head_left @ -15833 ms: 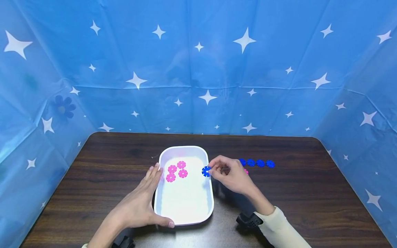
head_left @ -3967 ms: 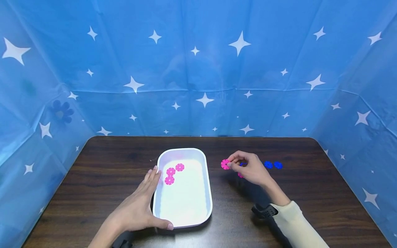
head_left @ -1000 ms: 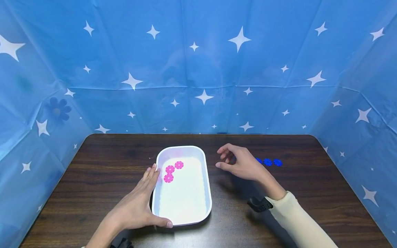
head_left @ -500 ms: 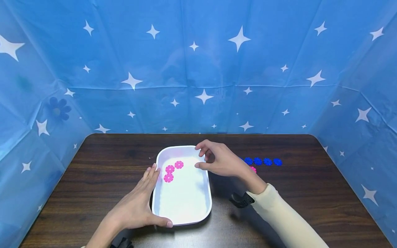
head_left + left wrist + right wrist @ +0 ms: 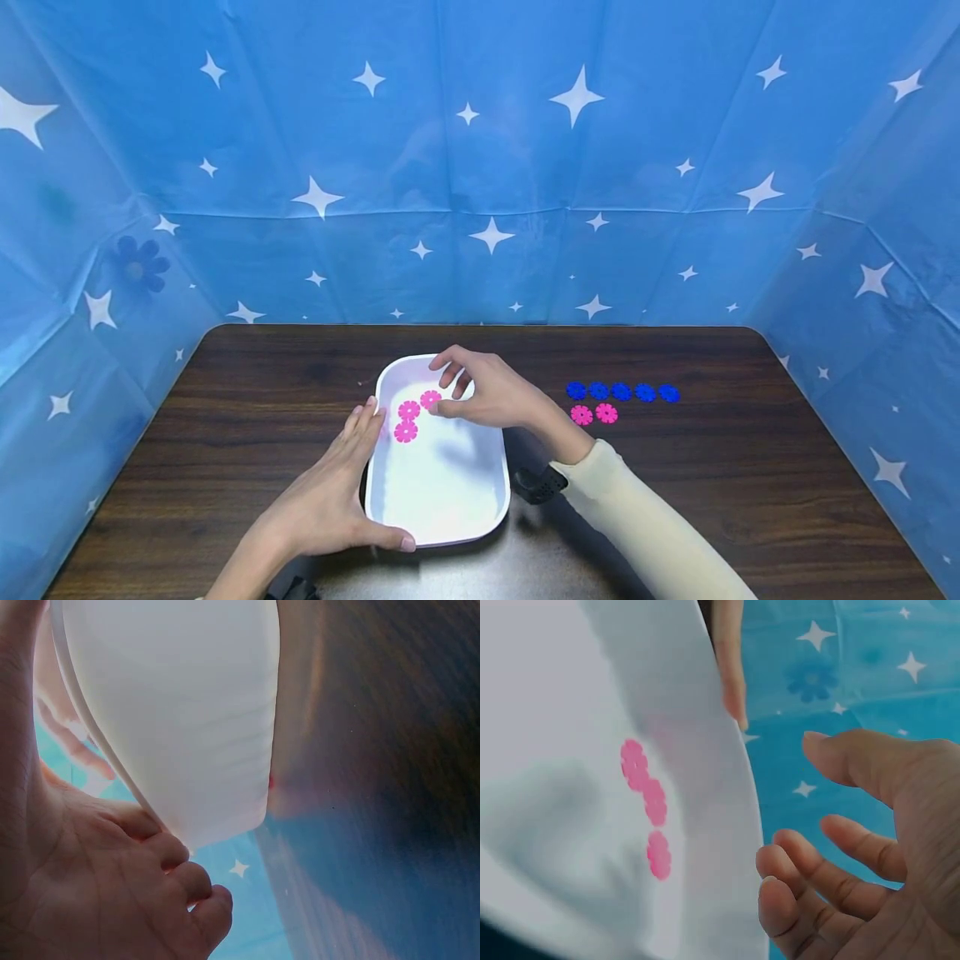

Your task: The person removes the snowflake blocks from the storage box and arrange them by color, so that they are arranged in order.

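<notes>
Blue star-printed sheeting walls in a dark wood-grain counter (image 5: pixel 225 433), on which a white tray (image 5: pixel 480 500) sits lengthwise. The left hand (image 5: pixel 330 500) rests against the tray's left wall, fingers straight along the rim and the thumb laid across its near edge, so it steadies rather than grips. The right hand (image 5: pixel 487 396) hovers over the tray's far end with its fingers (image 5: pixel 832 877) loosely curled and holding nothing; thumb and forefinger stand apart, just beside the nearest pink flower disc (image 5: pixel 431 399). Two more pink discs (image 5: pixel 407 421) lie a little farther off, toward the left hand's fingertips.

Judging by its look, each disc is a thin, stiff, very light plastic piece with notched edges. Lying flat on the smooth tray floor it will likely slide before it lifts, so a pinch across opposite notches, or tipping one edge up with a fingertip first, seems the surest hold.

Behind the right wrist, well away from the fingers, a row of blue discs (image 5: pixel 622 392) and two pink ones (image 5: pixel 593 413) lie on the counter.
</notes>
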Demonstrator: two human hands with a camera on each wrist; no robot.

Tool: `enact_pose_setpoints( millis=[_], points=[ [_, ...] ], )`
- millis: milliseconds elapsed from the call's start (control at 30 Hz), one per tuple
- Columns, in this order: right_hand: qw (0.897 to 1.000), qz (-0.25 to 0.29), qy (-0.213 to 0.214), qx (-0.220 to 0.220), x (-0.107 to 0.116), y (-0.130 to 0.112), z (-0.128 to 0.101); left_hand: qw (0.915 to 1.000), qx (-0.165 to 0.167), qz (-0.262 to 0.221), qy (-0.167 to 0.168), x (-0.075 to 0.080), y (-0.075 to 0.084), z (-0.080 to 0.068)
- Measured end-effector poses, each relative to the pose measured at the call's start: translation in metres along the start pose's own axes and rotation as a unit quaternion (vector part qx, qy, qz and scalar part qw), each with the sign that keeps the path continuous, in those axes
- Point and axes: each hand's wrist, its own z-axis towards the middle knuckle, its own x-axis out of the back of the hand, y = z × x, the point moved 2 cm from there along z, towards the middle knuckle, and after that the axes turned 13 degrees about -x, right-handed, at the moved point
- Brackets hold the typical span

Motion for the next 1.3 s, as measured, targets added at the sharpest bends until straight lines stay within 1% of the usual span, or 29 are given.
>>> enact_pose_setpoints(
  millis=[267, 433, 500, 633, 833, 1033, 1300],
  points=[
    [0.999, 0.021, -0.023, -0.022, -0.021, -0.003, 0.017, 0.9999, -0.007, 0.009, 0.003, -0.001, 0.000, 0.000],
    [0.998, 0.026, -0.028, -0.047, -0.035, -0.002, 0.027, 0.9999, -0.007, 0.010, 0.004, 0.000, 0.000, -0.001],
    [0.997, 0.033, -0.030, -0.060, -0.040, -0.001, 0.030, 1.0000, -0.005, 0.008, 0.003, 0.000, 0.000, -0.001],
    [0.995, 0.053, -0.038, -0.072, -0.051, 0.001, 0.036, 1.0000, -0.005, 0.005, 0.004, 0.000, 0.000, -0.001],
    [0.995, 0.044, -0.048, -0.070, -0.063, 0.005, 0.041, 0.9997, -0.018, 0.009, 0.016, 0.001, 0.001, -0.002],
    [0.997, 0.023, -0.046, -0.063, -0.073, 0.010, 0.046, 0.9996, -0.020, 0.012, 0.019, 0.001, 0.001, -0.003],
    [0.998, 0.012, -0.038, -0.058, -0.076, 0.014, 0.046, 0.9995, -0.019, 0.018, 0.018, 0.000, 0.000, -0.002]
  ],
)
